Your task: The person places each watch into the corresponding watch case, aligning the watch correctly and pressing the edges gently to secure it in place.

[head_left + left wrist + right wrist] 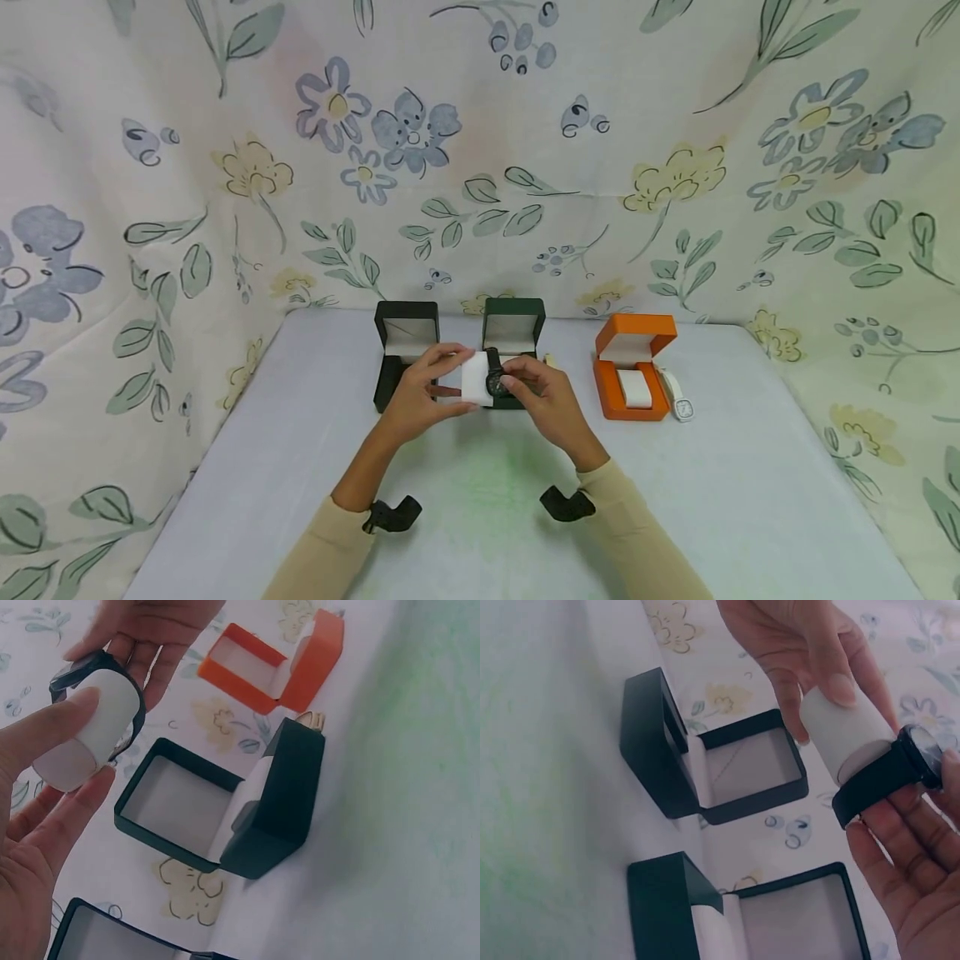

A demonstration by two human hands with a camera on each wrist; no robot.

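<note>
My left hand [415,397] grips a white watch cushion [477,379] between thumb and fingers, above the boxes. A black watch [496,379] with a dark strap is pinched in my right hand [542,393]. In the right wrist view the looped strap [876,784] stands at the cushion's end, with the dial [924,754] facing away from the cushion. How far the loop goes round the cushion, I cannot tell. Behind my hands stand an open black box [406,321] and an open dark green box [514,315].
On the right stands an open orange box [636,333] with a white cushion [635,389] inside. A white-strapped watch [678,398] leans beside it. A gold-coloured item [311,720] lies by the green box. Flowered cloth hangs behind the white table [480,517].
</note>
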